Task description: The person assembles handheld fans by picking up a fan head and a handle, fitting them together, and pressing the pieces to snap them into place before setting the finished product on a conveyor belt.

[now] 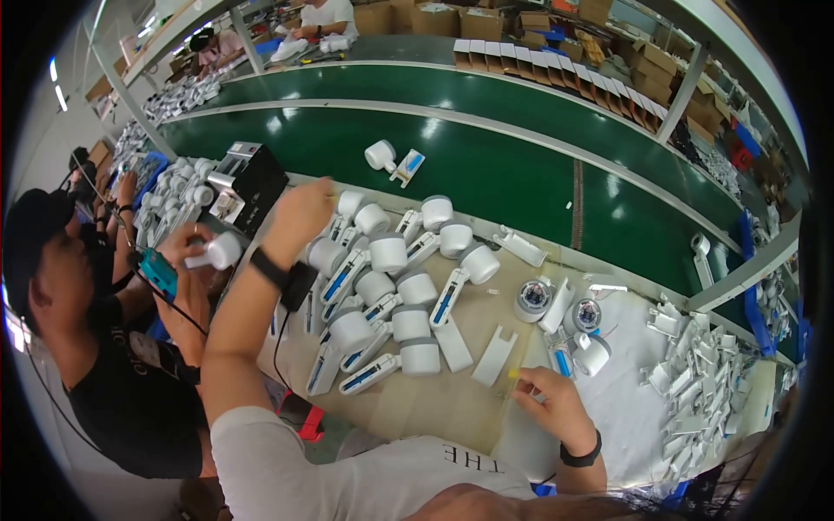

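My left hand (304,213) reaches over the far left of a pile of white lamp-like units (388,252) with round heads and flat arms. Its fingers are turned away and partly hidden, so I cannot tell whether they hold anything. My right hand (560,408) hovers above the mat at the near right, thumb and index finger apart. A small yellow piece (514,373) shows at its index fingertip; whether it is worn or held is unclear. Just beyond that hand lies a flat white cover (495,355). Several units' arms show blue strips inside their open channels.
Two round heads with exposed insides (533,299) lie right of the pile. White plastic covers (699,382) are heaped at the far right. A black machine (248,187) stands at the left, near a co-worker (74,321) holding a white unit. A green conveyor (504,169) runs behind.
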The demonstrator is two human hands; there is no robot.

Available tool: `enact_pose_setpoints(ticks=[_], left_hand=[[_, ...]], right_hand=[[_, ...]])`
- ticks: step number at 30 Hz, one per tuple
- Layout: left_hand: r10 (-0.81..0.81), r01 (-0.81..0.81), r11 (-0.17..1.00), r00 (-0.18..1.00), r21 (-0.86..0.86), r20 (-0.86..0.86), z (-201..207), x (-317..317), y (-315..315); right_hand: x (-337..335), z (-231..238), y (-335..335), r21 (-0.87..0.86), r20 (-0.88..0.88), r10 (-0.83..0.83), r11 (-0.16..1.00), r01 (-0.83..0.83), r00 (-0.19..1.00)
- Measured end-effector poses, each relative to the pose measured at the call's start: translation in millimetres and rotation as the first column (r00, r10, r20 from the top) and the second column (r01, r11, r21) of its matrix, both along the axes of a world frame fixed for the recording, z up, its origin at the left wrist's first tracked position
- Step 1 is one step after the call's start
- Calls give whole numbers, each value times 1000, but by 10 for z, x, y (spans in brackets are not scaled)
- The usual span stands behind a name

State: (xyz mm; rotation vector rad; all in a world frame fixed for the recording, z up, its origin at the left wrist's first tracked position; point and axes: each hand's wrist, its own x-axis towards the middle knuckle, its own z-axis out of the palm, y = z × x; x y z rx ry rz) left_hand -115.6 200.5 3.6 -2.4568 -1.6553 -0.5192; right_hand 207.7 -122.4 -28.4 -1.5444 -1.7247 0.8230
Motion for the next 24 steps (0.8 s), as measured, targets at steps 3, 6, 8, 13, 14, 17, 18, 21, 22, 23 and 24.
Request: enact_pose_setpoints(ticks=[3, 6, 8, 13, 14, 17, 18, 21, 22, 23, 24], left_hand=[[-409, 403, 908, 912, -114, -30, -147, 632, 728], [-349, 304, 918, 923, -255, -159, -540, 1082, 1342], [-124, 19, 856, 978, -517, -170, -473, 1354, 1296], [-96, -105, 891, 907, -441, -411, -679, 1445, 1623], [-104, -96, 893, 906, -440, -410, -636, 1469, 1586], [-64, 41, 984, 990, -176, -126, -536, 1435, 1449], [-69, 48, 985, 990, -166, -126, -446, 1400, 1442], [-425, 467, 878, 862, -104, 277, 27, 1483, 1085], [-461, 541, 829, 805, -142, 373, 139, 1482, 905], [-481, 674, 719, 657, -167, 581, 159, 1546, 713], [-491, 741, 626, 615, -241, 617, 213, 1627, 476]], right_hand=[[5, -26, -17, -3, 9, -23, 1000, 23, 1000], [-20, -35, -4, -1, 20, -76, 997, 76, 997], [15, -48, -59, -46, 25, -75, 996, 76, 997], [81, -112, -77, -32, 8, -104, 994, 104, 995], [104, -128, -79, -45, 20, -119, 992, 120, 993], [117, -103, -85, -51, -36, -187, 981, 185, 982], [119, -77, -83, -54, -104, -231, 972, 227, 967], [173, -114, -89, -106, -350, -310, 951, 291, 884], [162, -148, -54, -149, -526, -293, 956, 252, 799], [147, -174, -30, -182, -678, -285, 958, 220, 677], [163, -200, 8, -220, -769, -280, 960, 173, 575]])
